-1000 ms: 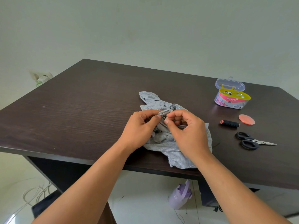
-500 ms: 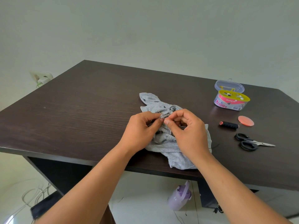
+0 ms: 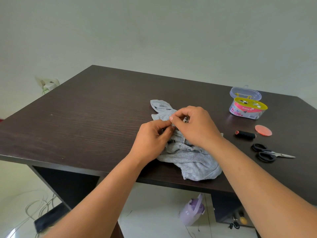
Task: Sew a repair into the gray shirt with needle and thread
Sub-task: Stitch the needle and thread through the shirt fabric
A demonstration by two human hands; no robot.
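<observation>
While both hands work at the middle of the dark wooden table (image 3: 85, 117), I see the gray shirt (image 3: 190, 157) bunched in a crumpled heap near the front edge, one corner hanging slightly over it. My left hand (image 3: 151, 141) has its fingers curled in, thumb and forefinger pinching a raised fold of the shirt at the top of the heap. My right hand (image 3: 195, 126) sits just beside it, touching at the fingertips, its fingers also curled and nipping at the same fold of cloth. Something thin and pale shows between the two thumbs, but I can't tell whether that is the needle; the thread I can't make out either.

Off to the right, well apart from the shirt, a black thread spool (image 3: 245, 134) lies on its side. Just beyond it sits a flat pink disc (image 3: 263, 130). Nearer the front edge, black-handled scissors (image 3: 269, 153) lie flat, blades pointing right. Farther back stands the sewing kit tub (image 3: 247, 109), yellow tray on top, its clear lid (image 3: 245, 94) tipped open behind it.

Below the table, on the pale floor, stands a lilac bottle (image 3: 193, 212), and white cables (image 3: 34, 208) loop at the left.
</observation>
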